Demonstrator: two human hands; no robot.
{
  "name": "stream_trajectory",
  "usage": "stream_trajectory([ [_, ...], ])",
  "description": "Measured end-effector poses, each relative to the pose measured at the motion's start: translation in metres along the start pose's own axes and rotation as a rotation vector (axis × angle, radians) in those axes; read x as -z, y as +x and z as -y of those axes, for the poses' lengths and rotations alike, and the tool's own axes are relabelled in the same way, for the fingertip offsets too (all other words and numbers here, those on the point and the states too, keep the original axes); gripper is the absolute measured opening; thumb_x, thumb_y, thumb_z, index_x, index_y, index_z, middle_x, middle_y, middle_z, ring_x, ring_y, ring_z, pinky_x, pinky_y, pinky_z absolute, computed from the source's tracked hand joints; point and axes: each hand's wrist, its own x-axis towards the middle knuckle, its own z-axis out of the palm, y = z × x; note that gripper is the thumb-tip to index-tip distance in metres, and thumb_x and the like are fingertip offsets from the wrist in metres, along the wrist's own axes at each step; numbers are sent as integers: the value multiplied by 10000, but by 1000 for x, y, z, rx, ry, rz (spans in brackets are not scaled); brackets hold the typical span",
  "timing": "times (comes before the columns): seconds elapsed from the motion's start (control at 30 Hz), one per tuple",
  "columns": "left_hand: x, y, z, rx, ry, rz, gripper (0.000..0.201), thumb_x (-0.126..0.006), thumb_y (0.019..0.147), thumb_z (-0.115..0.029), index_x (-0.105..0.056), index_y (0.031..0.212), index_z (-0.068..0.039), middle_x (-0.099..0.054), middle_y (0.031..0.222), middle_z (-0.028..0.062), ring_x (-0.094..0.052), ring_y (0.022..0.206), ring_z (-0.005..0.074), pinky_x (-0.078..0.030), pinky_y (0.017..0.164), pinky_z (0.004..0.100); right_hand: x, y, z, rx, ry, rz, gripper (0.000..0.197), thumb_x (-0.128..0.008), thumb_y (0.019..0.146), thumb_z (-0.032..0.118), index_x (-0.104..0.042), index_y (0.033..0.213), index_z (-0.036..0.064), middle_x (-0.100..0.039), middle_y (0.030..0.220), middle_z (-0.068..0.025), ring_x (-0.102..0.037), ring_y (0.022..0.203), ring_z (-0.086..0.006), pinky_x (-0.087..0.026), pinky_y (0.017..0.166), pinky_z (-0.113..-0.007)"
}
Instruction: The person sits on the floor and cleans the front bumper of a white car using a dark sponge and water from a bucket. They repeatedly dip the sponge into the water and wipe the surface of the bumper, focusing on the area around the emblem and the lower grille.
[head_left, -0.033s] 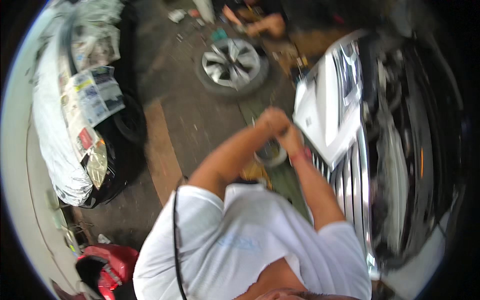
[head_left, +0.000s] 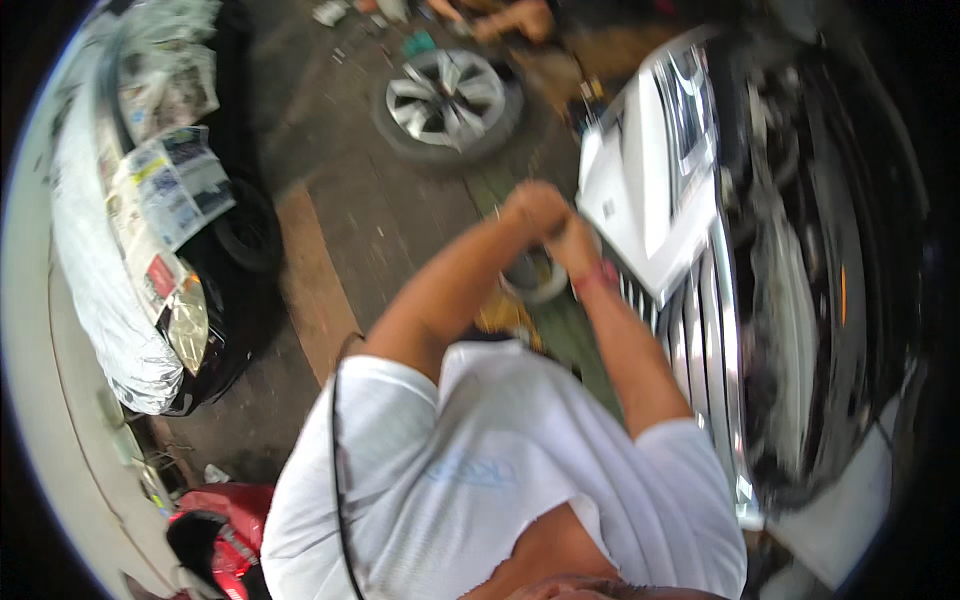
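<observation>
**Hands brought together beside the front of a car**

Hands are shown joined over the floor, just left of the silver grille (head_left: 700, 330). The left hand (head_left: 535, 207) is closed into a fist and touches the right hand (head_left: 572, 240), which is also curled; whether anything is pinched between them cannot be told, as the fingers are blurred. A red band (head_left: 597, 277) is worn on the right wrist. Below the hands, partly hidden by them, a round pale dish-like object (head_left: 532, 285) is seen on the floor. Compared with the earlier frame, no change in the position of hands, forearms or surrounding things is detectable; both frames share the same instant.

Around the hands: to the right, the white car (head_left: 650, 170) with its raised white panel and exposed engine bay (head_left: 800, 300) is seen. Farther off, a loose wheel (head_left: 448, 100) with a silver rim lies flat on the concrete floor (head_left: 340, 230). At far left, a dark car (head_left: 230, 300) is masked with newspaper (head_left: 175, 185) and plastic sheeting (head_left: 100, 290). Near left, a red object (head_left: 215, 530) is partly cut off by the rim. The person's white shirt (head_left: 480, 460) fills the near foreground and hides the floor beneath.
</observation>
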Motion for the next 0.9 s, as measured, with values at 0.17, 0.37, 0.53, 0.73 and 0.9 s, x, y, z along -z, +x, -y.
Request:
stream_trajectory([
  [0.17, -1, -7, 2, 88, -184, 43, 273, -847, 768, -197, -794, 1006, -72, -783, 1037, 200, -759, 1060, 392, -623, 911, 489, 28, -7, 34, -22, -246, 105, 577, -869, 802, 301, -666, 1251, 0, -777, 950, -234, -761, 923, -430, -609, 812, -534],
  [0.37, -8, 8, 1, 115, -323, 47, 237, -801, 752, -169, -780, 939, -25, -775, 1036, 224, -743, 1050, 429, -617, 911, 501, 48, -6, 32, 23, -376, 144, 616, -856, 805, 297, -629, 1296, 2, -781, 906, -209, -772, 869, -405, -617, 786, -517],
  [0.53, -51, -4, 25, 142, -588, 5, 491, -859, 742, -253, -733, 1161, -28, -768, 1129, 213, -742, 1105, 367, -598, 927, 439, 52, -11, 36, 57, -266, 17, 600, -885, 753, 281, -614, 1237, 56, -722, 1149, -253, -748, 948, -426, -611, 824, -501],
  [0.73, -78, -42, 22, 413, -1582, 1, 475, -867, 801, -181, -664, 1208, -43, -722, 1167, 105, -666, 1121, 227, -556, 893, 368, 47, -41, -38, -357, 539, -5, 378, -801, 925, 194, -633, 1244, 80, -720, 1202, -138, -693, 1025, -258, -533, 927, -382],
  [0.9, -124, -67, -26, 392, -1240, -182, 551, -941, 793, -295, -656, 1195, -48, -649, 907, 63, -641, 903, 197, -518, 844, 345, 46, -58, -38, -655, 1065, -257, 331, -780, 984, 189, -645, 1276, 111, -703, 1085, -41, -671, 996, -153, -534, 882, -360],
])
